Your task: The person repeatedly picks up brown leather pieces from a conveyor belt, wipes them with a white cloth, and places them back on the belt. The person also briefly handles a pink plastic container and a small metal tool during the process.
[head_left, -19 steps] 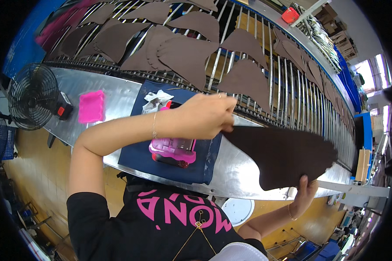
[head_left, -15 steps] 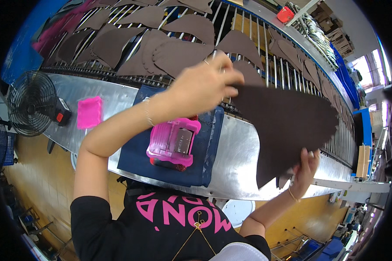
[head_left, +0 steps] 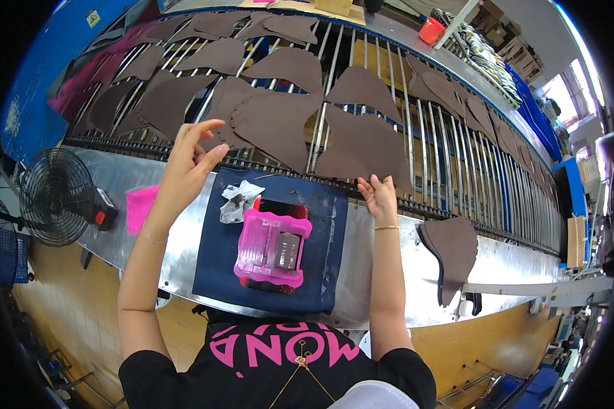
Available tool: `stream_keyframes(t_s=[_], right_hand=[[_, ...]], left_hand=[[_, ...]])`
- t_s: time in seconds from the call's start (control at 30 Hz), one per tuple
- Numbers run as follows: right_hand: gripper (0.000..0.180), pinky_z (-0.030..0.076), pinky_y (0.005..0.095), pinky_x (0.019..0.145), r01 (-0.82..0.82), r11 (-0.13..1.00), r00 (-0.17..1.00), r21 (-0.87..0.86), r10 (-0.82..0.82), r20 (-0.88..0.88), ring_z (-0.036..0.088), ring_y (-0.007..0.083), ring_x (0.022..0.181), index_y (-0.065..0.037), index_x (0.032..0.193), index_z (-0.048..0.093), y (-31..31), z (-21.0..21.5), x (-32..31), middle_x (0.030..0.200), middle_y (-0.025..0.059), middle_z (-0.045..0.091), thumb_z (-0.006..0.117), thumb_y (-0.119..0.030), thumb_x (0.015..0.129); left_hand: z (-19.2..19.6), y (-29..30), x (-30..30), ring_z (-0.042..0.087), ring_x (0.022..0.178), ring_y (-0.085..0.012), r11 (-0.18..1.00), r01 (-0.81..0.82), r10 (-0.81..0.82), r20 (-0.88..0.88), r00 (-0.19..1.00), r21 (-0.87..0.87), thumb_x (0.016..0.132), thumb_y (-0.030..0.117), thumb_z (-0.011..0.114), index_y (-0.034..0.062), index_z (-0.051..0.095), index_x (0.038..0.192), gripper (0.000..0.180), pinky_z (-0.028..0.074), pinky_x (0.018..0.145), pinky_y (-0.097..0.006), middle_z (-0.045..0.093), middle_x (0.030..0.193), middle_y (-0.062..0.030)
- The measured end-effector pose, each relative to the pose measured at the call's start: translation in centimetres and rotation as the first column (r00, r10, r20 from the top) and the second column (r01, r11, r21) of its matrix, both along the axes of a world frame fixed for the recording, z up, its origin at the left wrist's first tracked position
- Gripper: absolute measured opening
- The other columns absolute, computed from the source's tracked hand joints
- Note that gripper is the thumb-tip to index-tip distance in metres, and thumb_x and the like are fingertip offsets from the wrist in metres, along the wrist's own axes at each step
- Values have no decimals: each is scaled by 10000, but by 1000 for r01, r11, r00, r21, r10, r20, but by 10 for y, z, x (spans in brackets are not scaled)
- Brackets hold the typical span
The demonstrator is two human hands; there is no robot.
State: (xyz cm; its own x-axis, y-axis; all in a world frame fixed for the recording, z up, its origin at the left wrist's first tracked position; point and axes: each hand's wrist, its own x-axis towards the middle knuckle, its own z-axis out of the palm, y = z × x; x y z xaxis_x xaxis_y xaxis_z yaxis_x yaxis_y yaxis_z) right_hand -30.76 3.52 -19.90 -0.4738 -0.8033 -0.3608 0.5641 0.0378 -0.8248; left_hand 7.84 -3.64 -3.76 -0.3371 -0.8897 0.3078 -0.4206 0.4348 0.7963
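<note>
A flat brown cut piece (head_left: 363, 144), leather-like with one curved side, lies on the bars of the metal rack. My right hand (head_left: 378, 196) is at its near edge, with curled fingertips closed on that edge. To the left, my left hand (head_left: 194, 163) hovers over the rack's near rail with thumb and fingers apart, holding nothing. Close to it lies an overlapping pair of brown pieces (head_left: 273, 126). Between my arms a pink plastic tray (head_left: 256, 249) with a dark metal block (head_left: 288, 251) stands on a dark blue cloth (head_left: 215, 266).
More brown pieces cover the rack (head_left: 433, 146). A small brown stack (head_left: 451, 252) lies on the metal table (head_left: 358, 266) at right. A crumpled white wipe (head_left: 240, 201) is beside the tray. At left are a black fan (head_left: 58, 198) and a pink tray (head_left: 142, 210).
The brown piece, held up between both hands before, now lies on the rack. My left hand has let go and moved left. My right hand has moved left to the piece's near edge.
</note>
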Motion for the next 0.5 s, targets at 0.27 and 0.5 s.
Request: stream_keyframes(t_s=[0.27, 0.5], right_hand=[[376, 583, 339, 695, 25, 994, 943, 108, 13, -333, 669, 288, 854, -14, 1168, 353, 57, 45, -10, 985, 204, 595, 577, -209, 938], [254, 529, 331, 682, 788, 597, 262, 152, -101, -960, 646, 224, 771, 24, 1030, 577, 254, 69, -110, 918, 144, 647, 624, -188, 898]], left_hand=[[-16, -2, -2, 408, 638, -63, 999, 36, -35, -43, 998, 29, 878, 188, 658, 112, 543, 1257, 403, 375, 598, -194, 458, 1022, -40], [-21, -4, -23, 412, 636, -36, 983, 132, -122, -77, 989, 130, 870, 156, 664, 102, 536, 1268, 422, 349, 571, -184, 460, 1029, -20]])
